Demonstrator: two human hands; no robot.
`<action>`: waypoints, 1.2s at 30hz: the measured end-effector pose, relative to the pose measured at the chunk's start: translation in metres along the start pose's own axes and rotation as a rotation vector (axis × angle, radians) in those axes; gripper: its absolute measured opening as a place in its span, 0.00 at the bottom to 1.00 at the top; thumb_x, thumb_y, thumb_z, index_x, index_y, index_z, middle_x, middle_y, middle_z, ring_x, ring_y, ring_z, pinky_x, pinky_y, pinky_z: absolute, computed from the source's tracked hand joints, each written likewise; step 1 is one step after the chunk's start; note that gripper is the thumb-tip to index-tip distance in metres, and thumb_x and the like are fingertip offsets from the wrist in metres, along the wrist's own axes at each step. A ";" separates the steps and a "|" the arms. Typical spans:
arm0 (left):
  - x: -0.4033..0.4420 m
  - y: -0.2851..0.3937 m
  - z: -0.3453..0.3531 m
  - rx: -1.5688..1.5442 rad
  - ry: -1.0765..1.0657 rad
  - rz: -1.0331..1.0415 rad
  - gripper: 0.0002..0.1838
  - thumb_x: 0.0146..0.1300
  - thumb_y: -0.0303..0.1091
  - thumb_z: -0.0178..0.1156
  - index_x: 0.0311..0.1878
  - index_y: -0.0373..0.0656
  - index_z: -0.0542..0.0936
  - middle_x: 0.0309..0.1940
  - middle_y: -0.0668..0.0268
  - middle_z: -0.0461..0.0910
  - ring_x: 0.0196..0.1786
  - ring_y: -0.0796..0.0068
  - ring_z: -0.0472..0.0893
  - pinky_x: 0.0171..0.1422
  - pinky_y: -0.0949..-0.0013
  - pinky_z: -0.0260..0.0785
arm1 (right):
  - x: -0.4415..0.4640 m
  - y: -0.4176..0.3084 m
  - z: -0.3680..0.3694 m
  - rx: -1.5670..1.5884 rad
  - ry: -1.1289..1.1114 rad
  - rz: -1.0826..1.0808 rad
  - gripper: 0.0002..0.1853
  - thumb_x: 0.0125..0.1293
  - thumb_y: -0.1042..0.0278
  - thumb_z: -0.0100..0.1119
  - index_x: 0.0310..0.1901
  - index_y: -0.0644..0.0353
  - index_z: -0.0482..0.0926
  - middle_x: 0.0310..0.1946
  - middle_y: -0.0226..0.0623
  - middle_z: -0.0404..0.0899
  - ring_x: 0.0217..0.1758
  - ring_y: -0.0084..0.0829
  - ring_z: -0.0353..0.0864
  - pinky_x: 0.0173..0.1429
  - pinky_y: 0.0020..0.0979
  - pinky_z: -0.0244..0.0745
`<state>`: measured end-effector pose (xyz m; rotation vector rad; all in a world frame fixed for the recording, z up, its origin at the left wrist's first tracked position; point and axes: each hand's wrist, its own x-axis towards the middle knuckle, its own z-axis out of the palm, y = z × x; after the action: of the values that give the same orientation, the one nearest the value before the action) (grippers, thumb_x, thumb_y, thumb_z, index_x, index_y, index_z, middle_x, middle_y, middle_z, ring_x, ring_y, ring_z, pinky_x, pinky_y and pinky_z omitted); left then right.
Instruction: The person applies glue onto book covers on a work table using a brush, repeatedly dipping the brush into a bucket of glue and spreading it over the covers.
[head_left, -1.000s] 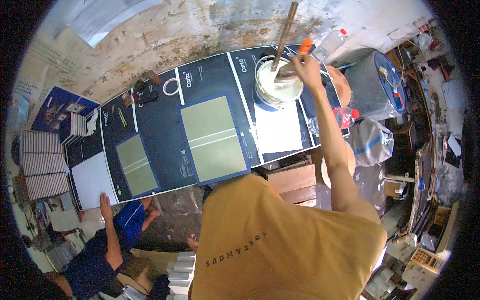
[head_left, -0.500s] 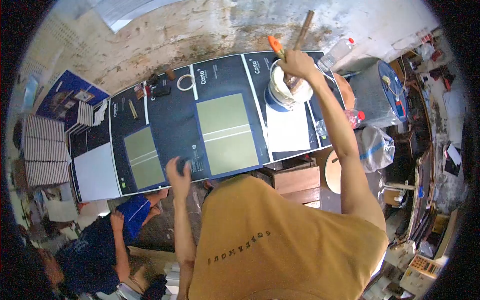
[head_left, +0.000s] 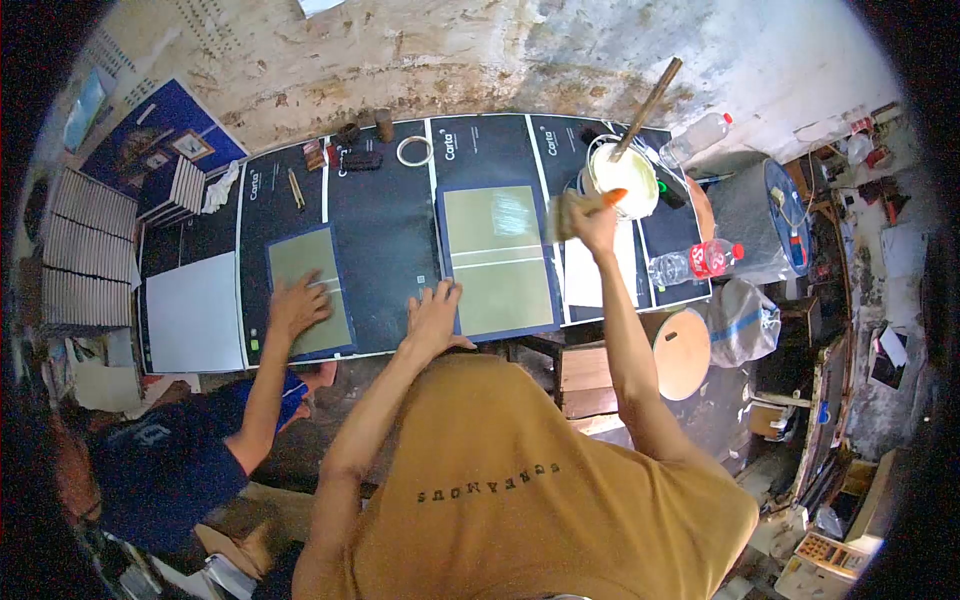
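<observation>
My right hand (head_left: 597, 228) is closed around a brush with an orange handle (head_left: 614, 198), between the bucket and the larger green-grey board. The brush head is blurred. My left hand (head_left: 432, 320) lies with fingers spread at the near left edge of the blue-bordered sheet (head_left: 447, 215). On that sheet is the green-grey board (head_left: 500, 295), crossed by white lines, with a whitish wet patch (head_left: 515, 213) near its far right. A bucket of white paste (head_left: 622, 180) stands at the right with a wooden stick (head_left: 655, 100) upright in it.
A co-worker's hand (head_left: 300, 308) rests on a smaller board (head_left: 320, 335) to the left. Plastic bottles (head_left: 712, 258) lie near the bucket. A tape roll (head_left: 414, 151) and a white sheet (head_left: 195, 315) are on the table; stacked books (head_left: 90, 250) stand at far left.
My right hand has come from the bucket toward the board with the brush. My left hand has come down onto the sheet's edge. A whitish patch now shows; the co-worker's hand reached the smaller board.
</observation>
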<state>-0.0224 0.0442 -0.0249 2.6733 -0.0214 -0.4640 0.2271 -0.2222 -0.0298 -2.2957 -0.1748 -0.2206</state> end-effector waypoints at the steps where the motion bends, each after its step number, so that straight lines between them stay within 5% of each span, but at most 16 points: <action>1: 0.000 -0.003 0.002 -0.009 0.007 0.015 0.64 0.32 0.57 0.83 0.74 0.42 0.62 0.73 0.58 0.62 0.68 0.48 0.69 0.65 0.35 0.64 | -0.004 0.032 -0.009 0.125 0.078 0.001 0.17 0.63 0.58 0.68 0.44 0.65 0.85 0.33 0.41 0.87 0.37 0.30 0.86 0.45 0.34 0.79; 5: -0.001 -0.011 0.008 -0.010 0.079 0.062 0.62 0.33 0.60 0.82 0.72 0.41 0.64 0.71 0.57 0.62 0.64 0.49 0.72 0.59 0.40 0.68 | -0.051 -0.031 -0.023 0.688 0.179 0.128 0.16 0.63 0.66 0.71 0.47 0.68 0.82 0.40 0.35 0.84 0.43 0.26 0.81 0.50 0.30 0.77; 8: 0.002 -0.012 0.009 0.008 0.062 0.079 0.62 0.33 0.62 0.81 0.71 0.41 0.64 0.69 0.57 0.63 0.64 0.50 0.72 0.57 0.40 0.69 | -0.092 -0.084 0.027 0.467 0.047 0.136 0.14 0.62 0.61 0.71 0.38 0.63 0.81 0.31 0.34 0.84 0.36 0.28 0.81 0.44 0.32 0.76; 11: 0.005 -0.014 0.006 0.038 0.025 0.096 0.63 0.32 0.64 0.80 0.71 0.40 0.64 0.68 0.56 0.63 0.66 0.49 0.71 0.59 0.38 0.68 | -0.125 -0.036 0.045 0.125 -0.018 0.076 0.16 0.60 0.58 0.71 0.35 0.65 0.81 0.28 0.46 0.84 0.31 0.40 0.85 0.39 0.37 0.78; 15: 0.003 -0.017 0.012 0.046 0.066 0.120 0.63 0.32 0.64 0.80 0.70 0.39 0.65 0.67 0.56 0.64 0.63 0.50 0.72 0.57 0.40 0.69 | -0.137 -0.030 -0.035 -0.221 0.104 0.373 0.16 0.60 0.59 0.71 0.39 0.65 0.84 0.32 0.43 0.87 0.34 0.30 0.86 0.40 0.35 0.80; 18: 0.010 -0.020 0.016 0.050 0.105 0.134 0.62 0.33 0.64 0.80 0.70 0.39 0.65 0.66 0.57 0.65 0.62 0.51 0.72 0.56 0.40 0.69 | -0.155 -0.065 -0.017 -0.012 0.288 0.184 0.19 0.61 0.57 0.72 0.45 0.64 0.83 0.35 0.42 0.87 0.36 0.30 0.86 0.41 0.35 0.79; 19: 0.009 -0.020 0.019 0.046 0.103 0.135 0.62 0.34 0.64 0.80 0.70 0.39 0.65 0.66 0.57 0.65 0.62 0.51 0.72 0.56 0.40 0.69 | -0.163 -0.082 -0.006 -0.112 0.116 0.265 0.20 0.62 0.58 0.69 0.49 0.64 0.81 0.40 0.47 0.87 0.43 0.42 0.88 0.49 0.39 0.80; 20: 0.010 -0.018 0.017 0.049 0.071 0.142 0.62 0.34 0.64 0.80 0.70 0.38 0.65 0.66 0.56 0.65 0.62 0.51 0.72 0.56 0.40 0.69 | -0.177 -0.070 0.020 0.014 0.089 0.111 0.20 0.61 0.57 0.69 0.49 0.63 0.82 0.37 0.47 0.86 0.41 0.43 0.87 0.50 0.38 0.80; 23: 0.008 -0.017 0.001 0.075 0.005 0.158 0.62 0.35 0.63 0.80 0.70 0.38 0.65 0.66 0.56 0.65 0.64 0.51 0.71 0.58 0.39 0.69 | -0.195 -0.053 0.016 -0.129 -0.022 0.260 0.21 0.60 0.51 0.68 0.39 0.66 0.86 0.35 0.53 0.87 0.41 0.48 0.88 0.47 0.44 0.81; 25: 0.007 -0.015 -0.004 0.083 0.000 0.153 0.62 0.35 0.63 0.80 0.70 0.37 0.65 0.66 0.55 0.64 0.65 0.51 0.71 0.58 0.39 0.69 | -0.191 -0.030 -0.026 -0.261 0.068 0.361 0.22 0.61 0.49 0.68 0.31 0.67 0.85 0.26 0.54 0.85 0.31 0.48 0.88 0.37 0.44 0.81; 26: 0.006 -0.016 -0.003 0.083 0.008 0.150 0.62 0.35 0.63 0.80 0.70 0.37 0.65 0.65 0.55 0.65 0.65 0.51 0.71 0.59 0.39 0.69 | -0.188 -0.020 -0.041 -0.368 0.156 0.351 0.24 0.62 0.46 0.67 0.26 0.66 0.84 0.17 0.44 0.82 0.21 0.39 0.85 0.29 0.42 0.77; 27: 0.005 -0.016 -0.001 0.082 0.015 0.150 0.62 0.35 0.63 0.80 0.70 0.37 0.65 0.65 0.56 0.65 0.65 0.51 0.71 0.59 0.39 0.68 | -0.186 -0.020 -0.050 -0.526 0.180 0.318 0.23 0.64 0.50 0.66 0.28 0.67 0.84 0.18 0.44 0.83 0.21 0.37 0.85 0.28 0.40 0.77; 29: 0.010 -0.016 0.001 0.065 0.031 0.148 0.62 0.35 0.63 0.80 0.70 0.37 0.65 0.65 0.56 0.65 0.65 0.51 0.71 0.59 0.39 0.68 | -0.174 -0.069 -0.043 -0.143 0.264 0.266 0.18 0.62 0.54 0.67 0.34 0.65 0.85 0.27 0.50 0.85 0.31 0.46 0.88 0.36 0.40 0.81; 31: 0.008 -0.018 0.007 0.040 0.025 0.140 0.62 0.35 0.64 0.80 0.70 0.37 0.65 0.66 0.56 0.65 0.65 0.51 0.71 0.59 0.39 0.68 | -0.182 -0.094 -0.010 -0.064 0.148 0.194 0.11 0.60 0.64 0.69 0.38 0.62 0.85 0.34 0.44 0.87 0.39 0.41 0.89 0.44 0.40 0.80; 33: 0.006 -0.016 0.005 0.059 0.046 0.137 0.62 0.35 0.63 0.80 0.70 0.37 0.65 0.66 0.56 0.65 0.65 0.51 0.71 0.59 0.39 0.68 | -0.199 -0.105 0.014 -0.029 -0.063 -0.020 0.14 0.61 0.61 0.69 0.41 0.62 0.85 0.34 0.50 0.85 0.40 0.48 0.87 0.47 0.41 0.80; 36: 0.005 -0.017 0.003 0.057 0.064 0.133 0.62 0.34 0.62 0.81 0.70 0.37 0.64 0.66 0.56 0.65 0.65 0.50 0.70 0.59 0.39 0.68 | -0.203 -0.062 -0.020 -0.147 -0.018 0.263 0.20 0.62 0.53 0.66 0.41 0.64 0.86 0.30 0.53 0.85 0.34 0.50 0.88 0.41 0.45 0.80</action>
<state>-0.0194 0.0578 -0.0359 2.7191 -0.1956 -0.3403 0.0149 -0.2069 -0.0153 -2.4371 0.1389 -0.0799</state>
